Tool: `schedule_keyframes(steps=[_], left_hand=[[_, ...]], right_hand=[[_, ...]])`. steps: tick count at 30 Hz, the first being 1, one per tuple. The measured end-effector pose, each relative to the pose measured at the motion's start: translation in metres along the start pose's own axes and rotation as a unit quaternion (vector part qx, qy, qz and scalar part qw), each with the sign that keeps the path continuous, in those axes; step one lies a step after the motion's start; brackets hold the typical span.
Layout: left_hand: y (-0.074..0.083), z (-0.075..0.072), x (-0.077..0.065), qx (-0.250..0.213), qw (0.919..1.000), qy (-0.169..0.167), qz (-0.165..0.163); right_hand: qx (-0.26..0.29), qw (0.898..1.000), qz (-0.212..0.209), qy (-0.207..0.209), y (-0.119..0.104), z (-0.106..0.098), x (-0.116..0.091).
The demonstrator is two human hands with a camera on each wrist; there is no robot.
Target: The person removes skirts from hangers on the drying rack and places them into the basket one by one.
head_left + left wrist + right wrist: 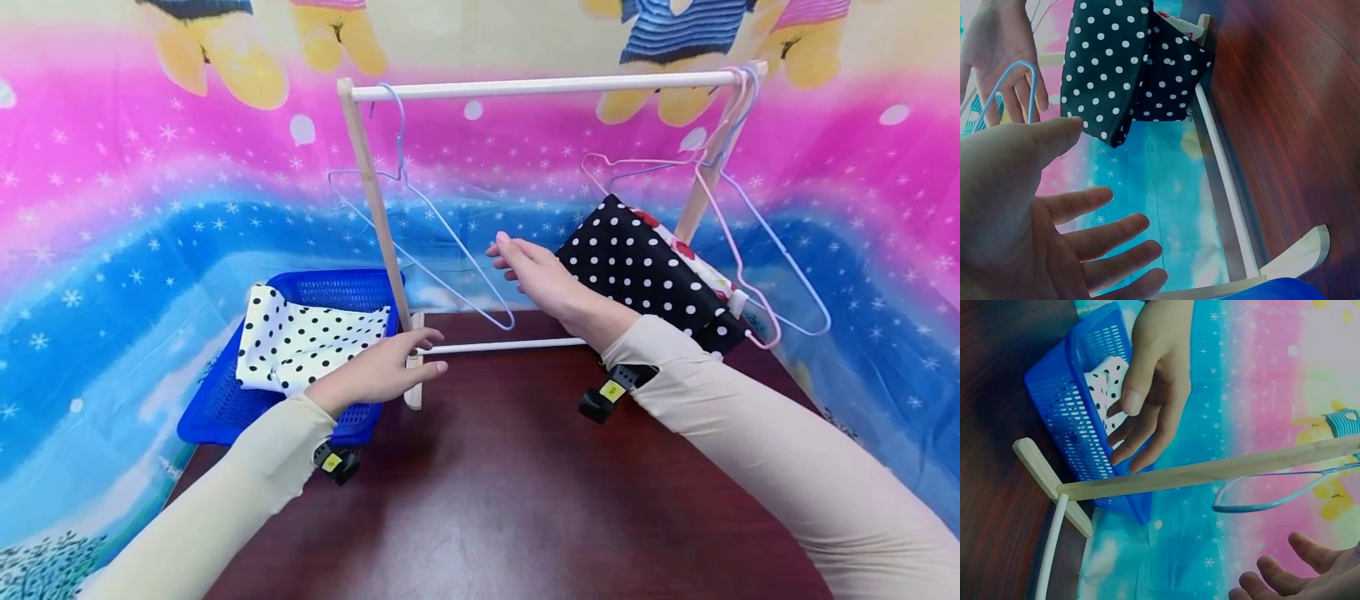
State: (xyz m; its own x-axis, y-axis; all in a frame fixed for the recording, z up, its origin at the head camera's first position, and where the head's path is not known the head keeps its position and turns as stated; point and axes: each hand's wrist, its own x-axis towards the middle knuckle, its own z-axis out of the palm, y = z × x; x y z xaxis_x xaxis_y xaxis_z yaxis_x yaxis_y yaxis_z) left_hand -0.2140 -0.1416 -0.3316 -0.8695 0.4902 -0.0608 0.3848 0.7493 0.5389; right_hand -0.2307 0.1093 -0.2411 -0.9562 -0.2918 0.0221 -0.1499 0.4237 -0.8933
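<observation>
My left hand [386, 367] is held out beside the rack's left post, fingers loosely extended and holding nothing. Past it, a white cloth with black dots [307, 337] lies in the blue basket [217, 417]. My right hand [542, 279] is raised between the blue hanger [457, 237] and the black polka-dot cloth [637, 258], its fingers relaxed around nothing. That blue hanger hangs bare at the rail's left end. The black cloth hangs folded over a pink hanger [738, 242] on the right. In the right wrist view, my right hand [1304, 569] appears apart from the blue hanger [1260, 503].
A wooden rack [540, 86] with a white top rail and a lower bar [502, 344] stands on the dark red table [510, 500]. Another blue hanger [787, 258] hangs at the right end. A cloth with red flowers [686, 250] shows behind the black one. Patterned fabric surrounds the table.
</observation>
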Motion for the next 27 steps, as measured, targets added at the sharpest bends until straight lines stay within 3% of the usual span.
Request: schedule_keyframes(steps=[9, 21, 27], left_hand=[[0.005, 0.002, 0.002, 0.001, 1.0000, 0.005, -0.003], [0.010, 0.010, 0.004, -0.002, 0.9999, 0.012, 0.008], [0.012, 0.013, 0.004, -0.012, 0.9996, 0.022, 0.015]], right_hand=[[0.000, 1.000, -0.014, 0.016, 0.012, -0.008, -0.003], [-0.093, 0.992, -0.075, 0.039, 0.036, -0.015, -0.013], [-0.103, 0.989, -0.094, 0.046, 0.050, -0.016, -0.024]])
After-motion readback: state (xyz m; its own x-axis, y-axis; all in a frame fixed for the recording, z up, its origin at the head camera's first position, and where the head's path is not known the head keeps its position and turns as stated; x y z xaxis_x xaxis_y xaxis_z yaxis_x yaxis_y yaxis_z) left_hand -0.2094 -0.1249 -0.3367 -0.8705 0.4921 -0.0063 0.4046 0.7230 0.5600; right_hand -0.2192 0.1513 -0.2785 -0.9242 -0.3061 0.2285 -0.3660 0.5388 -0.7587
